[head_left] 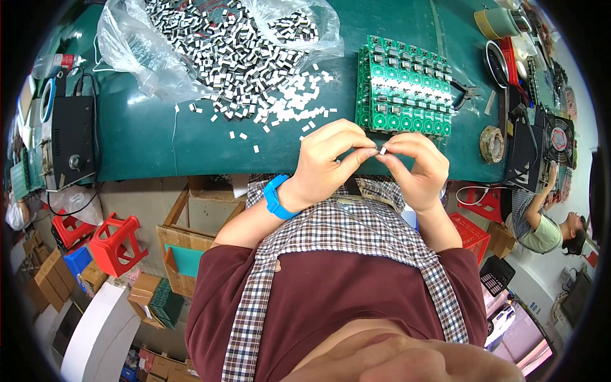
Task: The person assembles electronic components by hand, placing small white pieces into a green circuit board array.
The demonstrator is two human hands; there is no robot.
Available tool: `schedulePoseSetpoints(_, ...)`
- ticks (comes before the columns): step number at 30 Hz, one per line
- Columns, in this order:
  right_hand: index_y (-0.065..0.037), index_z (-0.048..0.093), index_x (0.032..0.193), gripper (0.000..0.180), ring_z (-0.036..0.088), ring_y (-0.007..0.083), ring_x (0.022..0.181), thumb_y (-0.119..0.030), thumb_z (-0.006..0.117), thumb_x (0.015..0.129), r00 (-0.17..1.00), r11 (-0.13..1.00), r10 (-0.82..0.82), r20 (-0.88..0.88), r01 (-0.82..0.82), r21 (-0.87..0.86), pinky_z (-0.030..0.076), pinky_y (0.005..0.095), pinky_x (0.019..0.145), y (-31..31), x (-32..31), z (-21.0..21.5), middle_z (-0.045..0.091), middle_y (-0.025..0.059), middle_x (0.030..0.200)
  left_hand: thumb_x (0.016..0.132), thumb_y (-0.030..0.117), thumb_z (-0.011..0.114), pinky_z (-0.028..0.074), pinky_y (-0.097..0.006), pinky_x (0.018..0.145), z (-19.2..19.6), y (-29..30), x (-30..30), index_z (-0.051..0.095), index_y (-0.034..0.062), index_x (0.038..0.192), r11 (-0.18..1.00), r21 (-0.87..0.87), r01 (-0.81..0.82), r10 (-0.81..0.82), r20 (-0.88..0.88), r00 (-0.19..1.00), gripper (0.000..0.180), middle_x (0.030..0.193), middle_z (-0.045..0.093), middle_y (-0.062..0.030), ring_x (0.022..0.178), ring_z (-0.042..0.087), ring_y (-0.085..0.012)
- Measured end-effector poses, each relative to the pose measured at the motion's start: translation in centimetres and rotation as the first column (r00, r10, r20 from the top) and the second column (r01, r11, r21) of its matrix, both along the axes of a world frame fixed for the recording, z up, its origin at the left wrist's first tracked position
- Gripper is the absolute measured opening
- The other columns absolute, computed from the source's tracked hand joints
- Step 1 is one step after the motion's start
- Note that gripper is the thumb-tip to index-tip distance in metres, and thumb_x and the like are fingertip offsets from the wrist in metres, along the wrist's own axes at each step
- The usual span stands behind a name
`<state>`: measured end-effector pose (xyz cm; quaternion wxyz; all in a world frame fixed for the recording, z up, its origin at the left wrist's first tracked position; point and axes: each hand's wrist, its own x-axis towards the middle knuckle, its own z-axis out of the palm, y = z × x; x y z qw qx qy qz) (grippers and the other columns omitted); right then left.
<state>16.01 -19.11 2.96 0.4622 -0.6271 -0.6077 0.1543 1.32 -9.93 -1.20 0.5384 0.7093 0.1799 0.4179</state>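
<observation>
Between the fingertips of both hands is a small white-topped block component, just in front of the table's near edge. My left hand, with a blue band on its wrist, pinches it from one side. From the other side my right hand pinches it too; the fingers partly hide it. Right beyond my hands lies a stack of green circuit boards, in rows with round markings and dark parts. A big heap of loose black-and-white block components spreads at the far left, some spilling toward me.
Clear plastic bags lie around the heap. Pliers rest right of the boards, near a tape roll. A black control box stands at the left edge. Red stools are below; another person sits at the right.
</observation>
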Motion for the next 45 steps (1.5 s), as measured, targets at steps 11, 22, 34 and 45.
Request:
schedulePoseSetpoints(11,-0.001,0.067,0.087,0.018,0.064,0.0203,0.075,0.003,0.07,0.07,0.924,0.979,-0.127,0.362,0.176,-0.106,0.05,0.027,0.068,1.5,5.3,1.2,0.065,0.0093,0.085,0.078,0.007,0.062,0.035,-0.04,0.085,-1.3,5.2,-4.5,0.061,0.0058,0.102,0.769,0.621,-0.151,0.598,-0.616,0.514,0.024,0.097,0.056,-0.0063,0.094,0.05,-0.0245)
schedulePoseSetpoints(22,-0.007,0.066,0.087,0.014,0.063,0.0204,0.068,-0.004,0.068,0.073,0.826,0.994,-0.006,0.563,0.064,-0.084,0.05,0.0293,0.058,2.0,5.4,1.3,0.062,0.0037,0.082,0.075,-0.001,0.059,0.04,-0.036,0.08,-1.8,6.1,-5.0,0.061,0.0049,0.094,0.808,0.58,-0.102,0.489,-0.566,0.664,0.02,0.088,0.057,-0.0071,0.084,0.053,-0.0252)
schedulePoseSetpoints(34,-0.007,0.066,0.086,0.014,0.063,0.0203,0.07,-0.006,0.068,0.073,0.799,0.995,0.035,0.6,0.027,-0.095,0.051,0.0296,0.059,2.2,5.5,1.4,0.062,0.0038,0.081,0.072,-0.008,0.055,0.045,-0.035,0.075,-1.6,6.7,-5.7,0.062,0.0021,0.092,0.807,0.585,-0.079,0.471,-0.558,0.683,0.023,0.089,0.059,-0.0105,0.082,0.057,-0.029)
schedulePoseSetpoints(45,-0.002,0.064,0.092,0.031,0.065,0.022,0.076,-0.002,0.076,0.063,0.928,0.973,0.156,0.338,-0.203,0.107,0.053,0.0296,0.063,1.5,0.1,1.4,0.064,0.0096,0.09,0.081,-0.001,0.065,0.049,-0.022,0.078,1.0,1.9,-0.7,0.058,-0.0015,0.099,0.513,-0.758,0.403,-0.322,0.265,0.909,0.019,0.092,0.064,-0.0066,0.085,0.062,-0.0115)
